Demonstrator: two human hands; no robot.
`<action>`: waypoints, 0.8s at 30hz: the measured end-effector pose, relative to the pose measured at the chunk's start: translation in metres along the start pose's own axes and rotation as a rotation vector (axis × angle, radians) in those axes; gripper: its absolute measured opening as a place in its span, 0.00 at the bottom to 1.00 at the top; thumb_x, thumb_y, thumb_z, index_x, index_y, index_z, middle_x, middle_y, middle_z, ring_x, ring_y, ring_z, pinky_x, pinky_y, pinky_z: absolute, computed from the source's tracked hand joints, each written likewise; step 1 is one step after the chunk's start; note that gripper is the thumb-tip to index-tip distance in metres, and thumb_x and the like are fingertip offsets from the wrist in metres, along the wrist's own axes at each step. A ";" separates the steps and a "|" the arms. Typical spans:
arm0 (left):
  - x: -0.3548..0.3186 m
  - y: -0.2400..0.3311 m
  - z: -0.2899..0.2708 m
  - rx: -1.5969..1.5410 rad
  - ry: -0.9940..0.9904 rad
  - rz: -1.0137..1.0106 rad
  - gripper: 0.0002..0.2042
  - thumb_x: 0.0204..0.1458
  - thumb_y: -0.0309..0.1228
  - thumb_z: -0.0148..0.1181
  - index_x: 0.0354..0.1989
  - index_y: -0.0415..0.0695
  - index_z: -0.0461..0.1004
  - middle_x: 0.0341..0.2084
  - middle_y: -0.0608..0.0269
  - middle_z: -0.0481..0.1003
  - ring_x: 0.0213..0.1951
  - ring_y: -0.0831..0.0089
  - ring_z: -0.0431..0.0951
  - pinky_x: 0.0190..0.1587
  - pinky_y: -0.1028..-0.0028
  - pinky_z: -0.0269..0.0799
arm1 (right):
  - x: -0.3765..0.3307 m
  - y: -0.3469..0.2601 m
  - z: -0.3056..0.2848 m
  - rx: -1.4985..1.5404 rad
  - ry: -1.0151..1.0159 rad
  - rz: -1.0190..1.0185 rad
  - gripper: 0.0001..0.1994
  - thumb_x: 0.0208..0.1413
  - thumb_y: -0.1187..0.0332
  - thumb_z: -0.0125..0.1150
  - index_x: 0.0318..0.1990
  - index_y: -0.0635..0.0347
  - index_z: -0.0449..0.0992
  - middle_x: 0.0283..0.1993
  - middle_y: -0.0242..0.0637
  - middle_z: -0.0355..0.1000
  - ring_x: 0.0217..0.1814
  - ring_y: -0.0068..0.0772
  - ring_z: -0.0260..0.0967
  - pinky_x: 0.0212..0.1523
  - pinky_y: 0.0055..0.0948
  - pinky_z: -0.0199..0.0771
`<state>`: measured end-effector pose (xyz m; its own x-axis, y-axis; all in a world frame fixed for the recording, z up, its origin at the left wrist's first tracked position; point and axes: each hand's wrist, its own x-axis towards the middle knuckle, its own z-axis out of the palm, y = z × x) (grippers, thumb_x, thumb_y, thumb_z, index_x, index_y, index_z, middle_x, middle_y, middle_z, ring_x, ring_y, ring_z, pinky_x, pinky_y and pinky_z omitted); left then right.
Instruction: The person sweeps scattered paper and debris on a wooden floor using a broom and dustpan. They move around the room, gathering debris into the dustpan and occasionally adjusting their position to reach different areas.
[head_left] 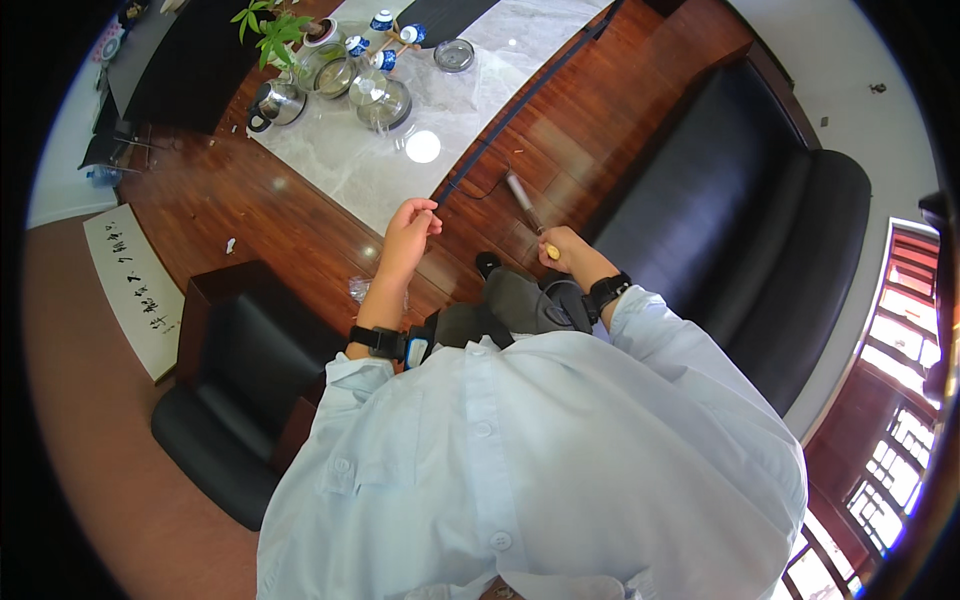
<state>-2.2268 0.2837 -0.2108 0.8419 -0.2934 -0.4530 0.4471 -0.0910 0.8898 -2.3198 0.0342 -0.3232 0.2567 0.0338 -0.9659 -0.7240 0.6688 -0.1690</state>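
Note:
My left hand (410, 235) is raised over the wooden table edge, its fingertips pinched on the near end of a long black cord (520, 100) that runs diagonally across the table (330, 235). My right hand (562, 250) is closed around the yellowish handle of a slim tool (522, 195). The tool's grey, blurred end points away over the wood. A thin black wire (488, 190) curls on the table between the two hands. Both wrists wear black bands.
A kettle (275, 100), glass bowls (385, 100), blue-and-white cups (382, 20) and a green plant (270, 30) stand at the far end of the marble top. A black sofa (760, 230) lies right, a black chair (240, 390) lower left, and a white sheet with writing (135, 285) on the floor.

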 end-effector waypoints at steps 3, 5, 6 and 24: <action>0.005 -0.002 0.000 0.009 0.017 -0.016 0.06 0.50 0.25 0.43 0.35 0.40 0.66 0.22 0.65 0.68 0.26 0.79 0.68 0.32 0.81 0.65 | 0.037 -0.017 0.012 -0.061 0.087 -0.215 0.01 0.44 0.78 0.45 0.26 0.62 0.62 0.18 0.36 0.59 0.16 0.29 0.58 0.14 0.25 0.61; 0.007 -0.004 -0.003 0.013 -0.007 -0.002 0.06 0.51 0.26 0.44 0.35 0.41 0.66 0.22 0.66 0.67 0.26 0.79 0.68 0.33 0.81 0.65 | 0.063 -0.035 0.013 -0.090 0.140 -0.302 0.01 0.44 0.78 0.45 0.27 0.64 0.62 0.18 0.37 0.60 0.16 0.31 0.59 0.15 0.28 0.63; 0.007 -0.006 -0.004 0.059 -0.006 -0.017 0.06 0.51 0.26 0.44 0.35 0.41 0.66 0.22 0.66 0.67 0.26 0.79 0.68 0.32 0.81 0.65 | 0.078 -0.045 0.015 -0.098 0.155 -0.319 0.02 0.44 0.79 0.45 0.28 0.64 0.62 0.18 0.38 0.60 0.16 0.32 0.60 0.16 0.30 0.64; -0.055 -0.039 -0.032 0.125 -0.089 -0.034 0.06 0.51 0.23 0.42 0.35 0.40 0.65 0.21 0.66 0.66 0.26 0.80 0.67 0.31 0.82 0.63 | 0.133 0.093 0.020 -1.101 0.502 -0.420 0.21 0.48 0.71 0.39 0.52 0.66 0.52 0.41 0.61 0.65 0.39 0.55 0.67 0.36 0.40 0.70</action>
<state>-2.2807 0.3343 -0.2221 0.7944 -0.3709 -0.4810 0.4288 -0.2185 0.8766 -2.3403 0.1155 -0.4631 0.4993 -0.4729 -0.7260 -0.8534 -0.4131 -0.3178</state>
